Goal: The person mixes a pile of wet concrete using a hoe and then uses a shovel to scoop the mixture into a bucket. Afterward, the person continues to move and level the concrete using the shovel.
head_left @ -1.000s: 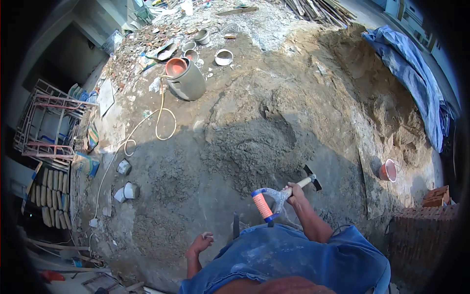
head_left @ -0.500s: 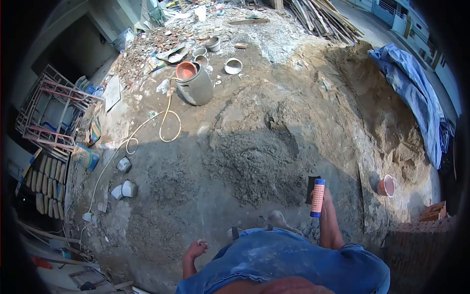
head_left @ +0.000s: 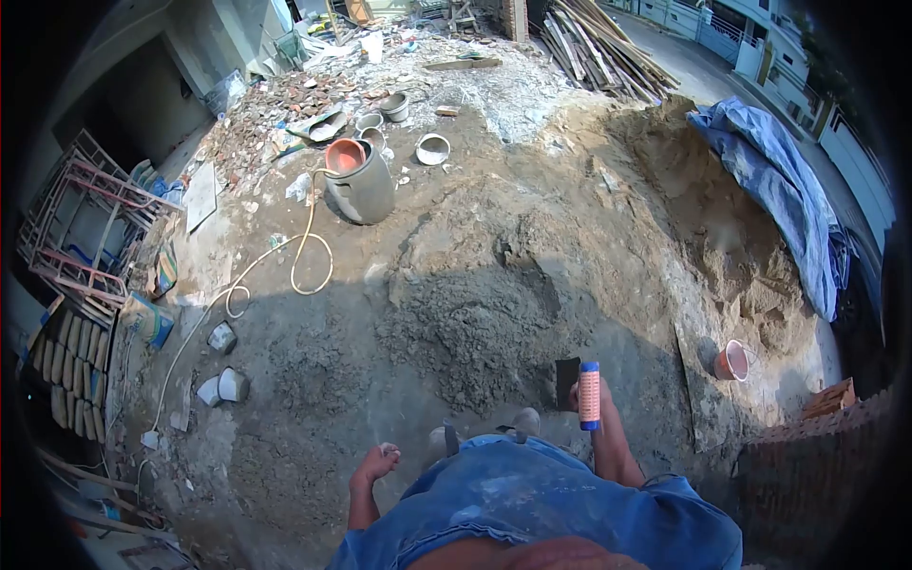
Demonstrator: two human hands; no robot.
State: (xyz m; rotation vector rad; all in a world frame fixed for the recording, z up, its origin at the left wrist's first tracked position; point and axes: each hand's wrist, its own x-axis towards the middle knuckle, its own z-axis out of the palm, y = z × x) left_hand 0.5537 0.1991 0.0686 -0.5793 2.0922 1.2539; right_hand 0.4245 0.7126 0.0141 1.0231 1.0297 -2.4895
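My right hand [head_left: 576, 397] is closed on a tool with an orange-and-white patterned handle [head_left: 589, 397] with blue ends. A dark flat rectangular part [head_left: 567, 381] shows beside it; how it joins the handle is hidden. My left hand [head_left: 380, 462] hangs low with its fingers curled in and no tool visible in it. In front of my feet lies a heap of wet grey mix [head_left: 475, 347], just left of and beyond the dark part.
Beyond the heap stand a tall grey barrel [head_left: 366, 198] with an orange bucket on it, and a hose [head_left: 304, 249]. A pink bucket [head_left: 732, 361] is at right. White blocks [head_left: 233, 384] lie at left. A blue tarp [head_left: 774, 180] hangs over sand.
The ground scene has shifted left in the view, its far part also downward. My right hand and the tool appear further left. My left hand appears slightly higher and further left.
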